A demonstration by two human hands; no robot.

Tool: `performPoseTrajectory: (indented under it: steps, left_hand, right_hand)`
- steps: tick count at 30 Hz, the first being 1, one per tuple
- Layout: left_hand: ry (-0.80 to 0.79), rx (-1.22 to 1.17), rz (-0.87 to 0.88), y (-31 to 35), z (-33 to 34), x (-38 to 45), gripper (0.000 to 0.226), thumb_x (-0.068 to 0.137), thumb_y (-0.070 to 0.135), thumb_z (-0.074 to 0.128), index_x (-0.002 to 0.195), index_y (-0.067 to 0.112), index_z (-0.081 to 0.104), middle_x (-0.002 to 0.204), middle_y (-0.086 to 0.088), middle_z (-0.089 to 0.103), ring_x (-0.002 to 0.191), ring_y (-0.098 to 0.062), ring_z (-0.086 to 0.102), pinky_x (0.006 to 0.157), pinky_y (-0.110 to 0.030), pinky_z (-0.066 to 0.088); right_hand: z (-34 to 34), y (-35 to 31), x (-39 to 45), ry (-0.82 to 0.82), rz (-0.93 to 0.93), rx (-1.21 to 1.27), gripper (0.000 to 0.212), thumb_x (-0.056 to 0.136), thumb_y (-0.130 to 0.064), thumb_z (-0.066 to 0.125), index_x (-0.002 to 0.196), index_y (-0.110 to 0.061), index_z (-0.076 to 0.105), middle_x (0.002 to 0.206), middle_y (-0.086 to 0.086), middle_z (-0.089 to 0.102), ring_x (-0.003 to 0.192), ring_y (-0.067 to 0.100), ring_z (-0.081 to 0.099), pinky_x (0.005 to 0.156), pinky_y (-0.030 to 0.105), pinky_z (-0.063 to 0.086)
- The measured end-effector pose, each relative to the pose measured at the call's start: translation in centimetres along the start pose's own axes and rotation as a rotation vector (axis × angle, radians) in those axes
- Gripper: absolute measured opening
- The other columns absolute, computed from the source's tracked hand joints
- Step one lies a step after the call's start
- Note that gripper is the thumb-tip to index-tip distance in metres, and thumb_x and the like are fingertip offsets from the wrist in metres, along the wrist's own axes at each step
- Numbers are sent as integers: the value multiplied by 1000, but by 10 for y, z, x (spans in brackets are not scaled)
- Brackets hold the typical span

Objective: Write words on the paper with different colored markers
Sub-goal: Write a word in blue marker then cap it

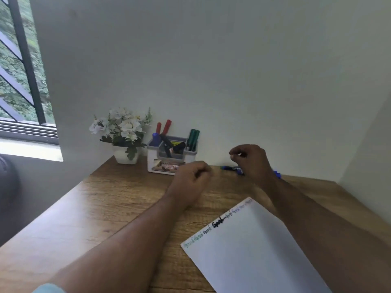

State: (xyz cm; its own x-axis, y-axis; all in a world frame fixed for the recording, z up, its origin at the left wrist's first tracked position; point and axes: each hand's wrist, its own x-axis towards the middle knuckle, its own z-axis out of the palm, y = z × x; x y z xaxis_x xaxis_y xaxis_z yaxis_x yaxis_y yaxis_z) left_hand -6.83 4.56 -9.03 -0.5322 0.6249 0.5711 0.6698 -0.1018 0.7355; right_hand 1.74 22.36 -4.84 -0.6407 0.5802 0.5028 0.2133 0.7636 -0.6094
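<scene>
Both hands raised over desk (105,199): left hand (190,180) loosely curled, holding nothing. Right hand (251,160) curled too, grip unclear; it partly hides blue marker (232,169). Words on paper (254,246) illegible.

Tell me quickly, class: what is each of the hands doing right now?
Left hand: fingers loosely curled, holding nothing visible.
Right hand: fingers curled above the blue marker on the desk; whether it pinches anything cannot be told.

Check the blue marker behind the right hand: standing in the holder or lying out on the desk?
Out, lying flat on the desk, partly hidden behind the right hand: blue marker.
</scene>
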Motion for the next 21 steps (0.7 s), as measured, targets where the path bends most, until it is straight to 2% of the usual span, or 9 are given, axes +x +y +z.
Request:
performPoseTrajectory:
  steps: [2,4,6,8,10,13,17,19,21]
  left_hand:
    - [-204,54,-59,3,6,1,23,93,21,58,112,16,70,106,6,68,94,-1,59,83,-17,45]
    - [-340,103,-96,3,9,2,34,95,28,56,128,22,60,122,10,59,111,2,50,92,-10,35]
    - [-386,153,-73,1,10,4,39,96,24,55,134,20,55,133,4,57,113,3,45,85,5,28]
    - [-407,203,-51,-1,12,6,40,96,22,55,135,17,54,135,1,56,113,2,45,77,12,23]
    - [-420,244,-54,-4,12,7,39,95,24,57,133,19,56,135,2,57,116,-2,49,82,4,29]
    - [-417,272,-84,-11,12,9,35,93,27,59,127,23,61,131,3,61,117,-6,52,93,-14,33]
    - [-370,251,-97,-14,12,9,30,93,25,59,122,21,65,125,3,64,109,-5,54,88,-13,36]
    - [-336,225,-93,-13,11,9,31,93,25,59,122,20,65,124,2,64,108,-5,54,84,-9,36]
    - [-286,179,-75,-12,9,7,36,94,30,57,128,23,59,126,3,61,111,-6,53,87,-12,37]
  right_hand:
    - [-11,25,-4,-73,37,-201,22,87,-7,63,107,-13,71,113,3,69,94,15,64,84,17,44]
    - [-20,44,-9,-153,51,-396,27,87,-12,62,111,-22,69,117,-2,65,107,21,60,88,27,45]
    - [-26,54,-14,-237,45,-561,28,88,-14,55,104,-33,67,106,0,65,103,24,59,79,30,46]
    - [-27,60,-13,-316,-5,-751,37,91,-13,45,119,-31,62,113,3,64,106,26,57,84,34,47]
    - [-23,61,-9,-329,-122,-980,34,95,-19,42,126,-26,54,118,4,61,109,26,54,87,36,44]
    - [-17,56,-2,-358,-276,-1171,28,97,-25,44,123,-21,52,119,4,59,109,25,54,83,35,41]
    - [-18,45,4,-403,-295,-1213,26,95,-25,49,120,-19,55,116,6,56,103,25,56,74,33,40]
    - [-19,38,3,-355,-267,-1056,20,92,-23,53,110,-19,59,107,5,54,94,26,58,66,31,37]
    - [-22,28,-4,-232,-248,-761,5,89,-25,57,93,-22,56,94,3,54,85,26,59,63,30,37]
